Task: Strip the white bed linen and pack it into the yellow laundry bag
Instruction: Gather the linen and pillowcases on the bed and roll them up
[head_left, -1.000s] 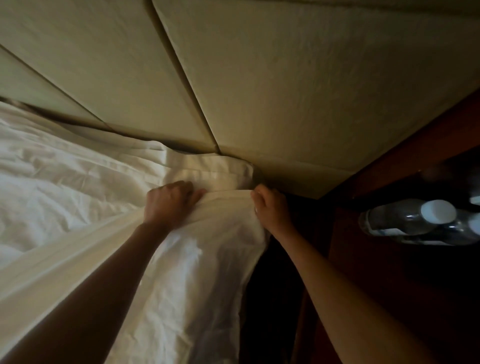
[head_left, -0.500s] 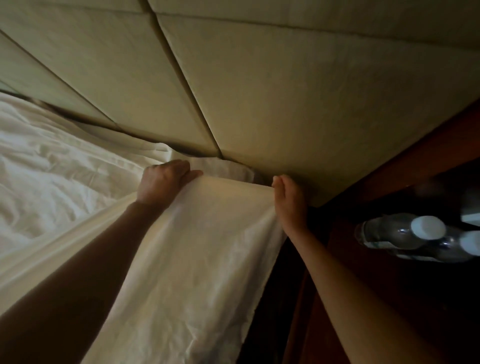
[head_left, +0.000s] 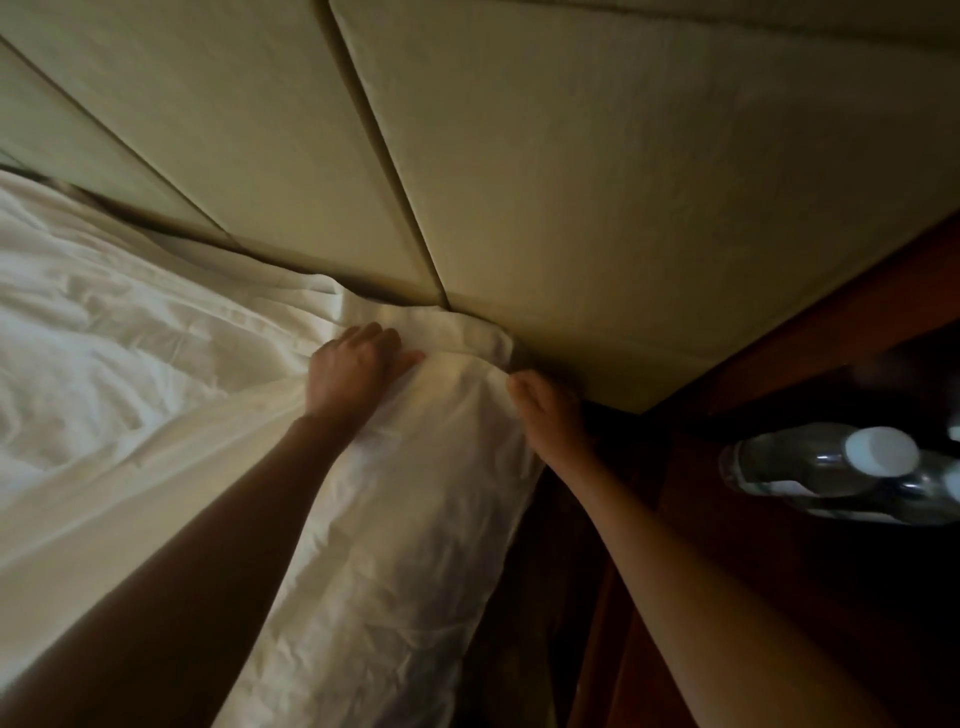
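Note:
A white sheet (head_left: 395, 519) covers the corner of the bed where it meets the padded headboard (head_left: 597, 182). My left hand (head_left: 353, 371) grips the sheet's top edge with curled fingers near the mattress corner. My right hand (head_left: 545, 415) holds the same edge at the corner's outer side, fingers tucked over the fabric. The sheet hangs down the side of the bed below both hands. More rumpled white linen (head_left: 104, 353) lies on the bed to the left. The yellow laundry bag is not in view.
A dark wooden nightstand (head_left: 779, 571) stands right of the bed, with clear plastic bottles with white caps (head_left: 878, 452) on it. A narrow dark gap runs between bed and nightstand.
Both hands have come closer together and lower at the corner, and the sheet edge that was stretched flat between them is now slack and bunched.

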